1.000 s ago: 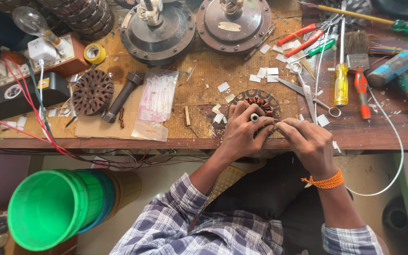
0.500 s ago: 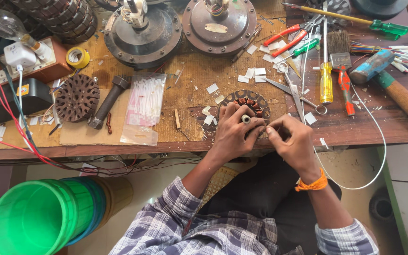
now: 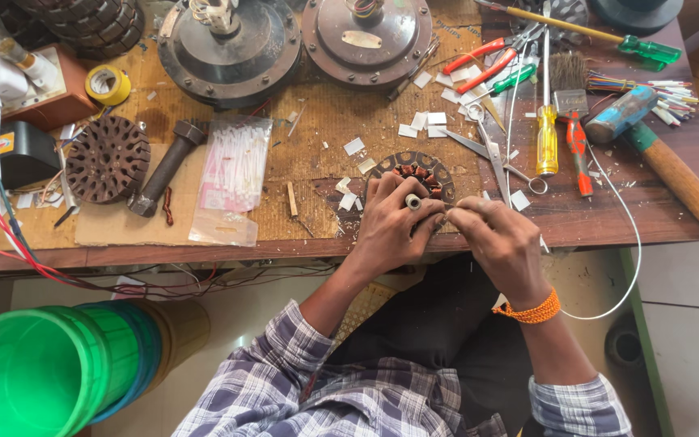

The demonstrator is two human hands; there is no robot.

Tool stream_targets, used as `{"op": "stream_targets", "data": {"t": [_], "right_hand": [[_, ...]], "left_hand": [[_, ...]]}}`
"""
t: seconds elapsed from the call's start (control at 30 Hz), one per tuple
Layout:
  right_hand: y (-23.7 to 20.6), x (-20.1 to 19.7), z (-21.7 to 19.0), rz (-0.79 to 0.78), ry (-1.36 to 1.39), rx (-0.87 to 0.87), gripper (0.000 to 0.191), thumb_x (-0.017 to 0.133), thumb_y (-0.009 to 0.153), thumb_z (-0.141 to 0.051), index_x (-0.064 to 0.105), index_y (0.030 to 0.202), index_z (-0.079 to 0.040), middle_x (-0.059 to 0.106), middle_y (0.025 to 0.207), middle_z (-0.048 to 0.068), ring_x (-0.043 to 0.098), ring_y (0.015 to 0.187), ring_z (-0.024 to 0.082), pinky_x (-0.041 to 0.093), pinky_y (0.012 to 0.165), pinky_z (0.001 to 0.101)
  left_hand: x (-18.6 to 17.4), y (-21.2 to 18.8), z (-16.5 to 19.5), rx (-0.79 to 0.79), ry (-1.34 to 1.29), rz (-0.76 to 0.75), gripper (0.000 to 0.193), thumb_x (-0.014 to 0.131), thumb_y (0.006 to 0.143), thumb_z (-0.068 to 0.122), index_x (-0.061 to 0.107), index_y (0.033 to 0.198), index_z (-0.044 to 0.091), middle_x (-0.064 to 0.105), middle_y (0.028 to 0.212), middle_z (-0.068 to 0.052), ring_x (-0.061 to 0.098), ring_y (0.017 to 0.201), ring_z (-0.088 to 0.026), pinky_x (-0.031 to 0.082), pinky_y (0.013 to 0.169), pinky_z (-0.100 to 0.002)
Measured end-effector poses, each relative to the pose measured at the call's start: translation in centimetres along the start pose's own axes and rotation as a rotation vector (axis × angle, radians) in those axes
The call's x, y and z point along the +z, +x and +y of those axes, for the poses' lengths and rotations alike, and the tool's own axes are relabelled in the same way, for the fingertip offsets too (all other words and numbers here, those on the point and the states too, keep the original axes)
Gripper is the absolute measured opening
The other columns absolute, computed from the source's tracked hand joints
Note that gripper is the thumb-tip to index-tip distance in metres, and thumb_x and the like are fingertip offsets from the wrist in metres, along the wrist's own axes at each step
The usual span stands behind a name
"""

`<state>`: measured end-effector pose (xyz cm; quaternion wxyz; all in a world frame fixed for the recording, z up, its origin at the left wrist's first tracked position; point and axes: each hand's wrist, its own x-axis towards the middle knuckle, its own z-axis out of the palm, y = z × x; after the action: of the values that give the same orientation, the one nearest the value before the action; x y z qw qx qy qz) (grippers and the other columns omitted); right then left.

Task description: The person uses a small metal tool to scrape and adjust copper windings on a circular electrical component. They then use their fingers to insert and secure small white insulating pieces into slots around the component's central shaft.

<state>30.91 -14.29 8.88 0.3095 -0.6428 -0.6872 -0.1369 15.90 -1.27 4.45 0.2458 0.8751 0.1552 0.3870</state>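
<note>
Pinching fine wire with both hands, left hand (image 3: 394, 222) clamped on the stator (image 3: 419, 174), right hand (image 3: 491, 235) close beside; a slip could snap it at the counter (image 3: 608, 218) edge.

A yellow-handled screwdriver (image 3: 546, 140) lies near the bench's right edge beside red-handled pliers (image 3: 479, 65). A yellow tape roll (image 3: 108, 84) sits toward the left corner. The shirt (image 3: 341, 396) is blue-and-white plaid, the wristband (image 3: 531, 311) orange, the bucket (image 3: 30, 376) green.

Stator (image 3: 421, 171) near half is hidden by both hands. Green bucket (image 3: 26, 376) and hammer handle (image 3: 689, 190) are cut off by edges.
</note>
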Motion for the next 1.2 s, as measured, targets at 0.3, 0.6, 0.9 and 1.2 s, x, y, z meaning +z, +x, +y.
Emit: {"op": "stream_targets", "data": {"t": [0.3,0.6,0.9,1.2], "right_hand": [[-0.6,0.3,0.8,0.012,-0.034,-0.1,0.025,0.078,0.082,-0.005,0.074,0.107,-0.008,0.071,0.101,0.005,0.07,0.078,0.022,0.055,0.067,0.0359],[-2.7,3.9,2.0,-0.105,1.26,1.056,0.013,0.065,0.101,-0.012,0.071,0.096,-0.001,0.057,0.067,0.0,0.05,0.051,0.005,0.039,0.045,0.0214],[-0.7,1.5,0.3,0.047,0.092,0.189,0.022,0.067,0.095,-0.003,0.067,0.117,-0.004,0.07,0.116,0.011,0.071,0.092,0.026,0.058,0.075,0.035],[-0.9,0.9,1.2,0.021,0.047,-0.055,0.019,0.077,0.085,-0.003,0.07,0.103,-0.006,0.072,0.104,0.007,0.071,0.085,0.024,0.056,0.071,0.036]], "left_hand": [[0.1,0.1,0.3,0.008,0.019,0.0,0.018,0.08,0.084,0.02,0.077,0.102,0.017,0.062,0.1,0.0,0.053,0.103,-0.024,0.039,0.095,-0.041],[0.2,0.1,0.3,0.036,0.033,0.003,0.018,0.08,0.084,0.019,0.077,0.101,0.017,0.061,0.1,0.0,0.053,0.102,-0.024,0.039,0.095,-0.041],[0.1,0.2,0.4,0.026,0.002,0.023,0.018,0.079,0.084,0.02,0.077,0.102,0.017,0.061,0.101,0.0,0.053,0.103,-0.024,0.039,0.095,-0.041],[0.1,0.2,0.4,0.021,0.014,0.01,0.018,0.08,0.084,0.019,0.077,0.101,0.017,0.061,0.099,0.0,0.053,0.102,-0.024,0.039,0.095,-0.041]]}}
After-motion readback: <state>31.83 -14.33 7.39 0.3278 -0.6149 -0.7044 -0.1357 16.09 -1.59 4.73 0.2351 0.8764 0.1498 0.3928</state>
